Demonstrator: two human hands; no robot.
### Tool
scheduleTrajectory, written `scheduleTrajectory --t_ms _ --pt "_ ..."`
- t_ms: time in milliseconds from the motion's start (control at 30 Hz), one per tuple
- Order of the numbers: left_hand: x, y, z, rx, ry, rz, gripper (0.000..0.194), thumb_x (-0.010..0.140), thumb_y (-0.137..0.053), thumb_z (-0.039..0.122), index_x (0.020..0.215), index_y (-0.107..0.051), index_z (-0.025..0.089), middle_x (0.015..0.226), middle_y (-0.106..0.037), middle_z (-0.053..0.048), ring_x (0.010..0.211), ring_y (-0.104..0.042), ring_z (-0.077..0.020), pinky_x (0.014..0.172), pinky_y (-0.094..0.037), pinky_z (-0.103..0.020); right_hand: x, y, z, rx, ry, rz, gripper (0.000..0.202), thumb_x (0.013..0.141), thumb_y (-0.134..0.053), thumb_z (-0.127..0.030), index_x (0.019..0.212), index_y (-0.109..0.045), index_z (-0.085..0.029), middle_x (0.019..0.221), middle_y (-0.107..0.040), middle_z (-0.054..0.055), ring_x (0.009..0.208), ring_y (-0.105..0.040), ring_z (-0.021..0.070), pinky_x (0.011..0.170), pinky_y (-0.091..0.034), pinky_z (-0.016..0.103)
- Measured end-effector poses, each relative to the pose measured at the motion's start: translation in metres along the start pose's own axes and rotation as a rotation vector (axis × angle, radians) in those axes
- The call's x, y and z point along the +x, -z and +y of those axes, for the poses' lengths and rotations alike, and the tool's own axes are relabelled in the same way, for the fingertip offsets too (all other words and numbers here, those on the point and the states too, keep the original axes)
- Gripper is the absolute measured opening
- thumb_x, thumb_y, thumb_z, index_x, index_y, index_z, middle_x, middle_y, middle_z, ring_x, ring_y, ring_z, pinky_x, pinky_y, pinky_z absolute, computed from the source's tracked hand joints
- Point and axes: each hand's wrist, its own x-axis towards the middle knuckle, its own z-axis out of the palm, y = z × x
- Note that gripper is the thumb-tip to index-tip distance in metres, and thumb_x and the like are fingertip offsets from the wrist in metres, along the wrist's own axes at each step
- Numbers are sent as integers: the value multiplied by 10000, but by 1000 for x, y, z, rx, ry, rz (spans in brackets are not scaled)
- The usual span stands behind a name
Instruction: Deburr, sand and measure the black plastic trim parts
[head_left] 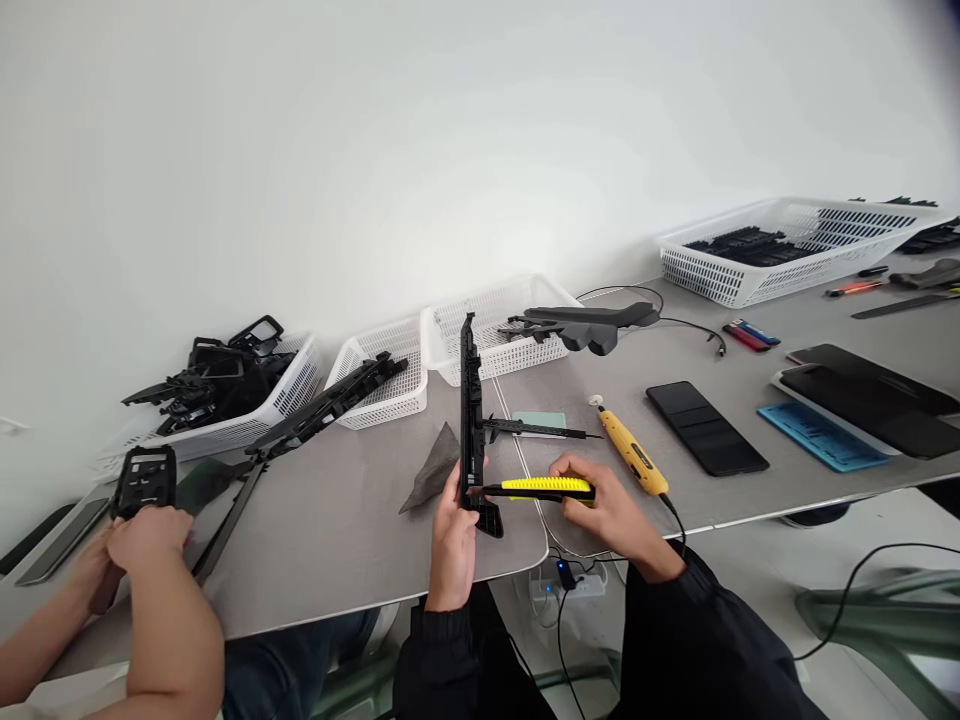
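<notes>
My left hand (454, 545) grips the lower end of a long black plastic trim part (471, 410), which stands nearly upright in front of me. In my right hand (600, 505) is a yellow and black utility knife (544, 488), its tip pointing left against or just beside the lower part of the trim. I cannot tell if the blade touches. Behind the trim lies a black caliper (536, 429), partly over a pale green sheet (541, 418). A dark grey cloth (433, 470) rests left of my left hand.
A yellow corded rotary tool (632, 447) and a black phone (706, 427) lie to the right. White baskets (694, 270) with black parts line the wall. At left, a co-worker's hands (146, 535) hold a black part. Cables (561, 620) hang below the table's front edge.
</notes>
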Motion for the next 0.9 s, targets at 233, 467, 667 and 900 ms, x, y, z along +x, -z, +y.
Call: scheduleTrajectory --t_ms 233,467,667,900 --pt "0 0 0 -5 -2 9 766 777 -612 199 1542 -600 241 1517 -656 -87 1158 -652 -266 1006 -485 -372 0 0 1 4 -7 -9 158 705 -556 -198 861 -555 -226 747 -505 -42 691 -435 156 652 -322 287" --pt "0 -1 1 -9 -17 7 746 807 -619 189 1550 -589 234 1506 -660 -85 1102 -640 -237 994 -476 -351 0 -1 5 -11 -18 -20 158 731 -550 -194 884 -575 -223 787 -527 -31 724 -459 166 667 -341 292" --pt "1 2 -4 79 -41 10 729 873 -724 285 1582 -558 266 1480 -665 -90 1073 -656 -224 1064 -474 -391 1 0 6 -28 9 44 183 797 -558 -219 968 -624 -212 868 -598 -3 780 -518 184 692 -380 295" --pt "1 5 -7 68 -59 -15 722 905 -766 336 1591 -541 310 1566 -613 -81 1168 -669 -241 1129 -463 -401 1 -4 4 -105 17 -45 275 806 -553 -176 1055 -664 -216 833 -649 -17 751 -557 181 701 -397 289"
